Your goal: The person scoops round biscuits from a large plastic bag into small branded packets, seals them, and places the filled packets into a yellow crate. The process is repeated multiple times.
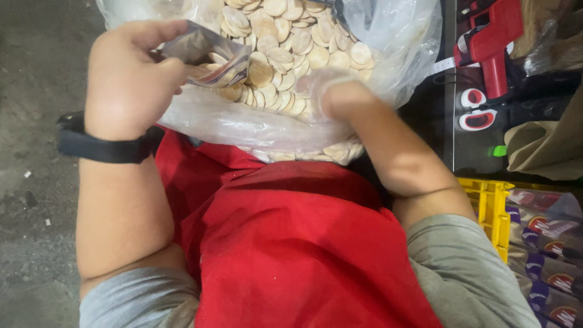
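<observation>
Bystanders at the right edge and the floor at left

A red handheld label gun (490,37) lies at upper right, a brown paper bag (546,143) below it, a yellow plastic crate (490,209) with purple snack packets (546,243) at lower right; grey concrete floor (36,73) fills the left.

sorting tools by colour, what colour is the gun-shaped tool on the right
Red, with a black part at its top; the gun-shaped tool shows best in the head view, upper right.
</observation>
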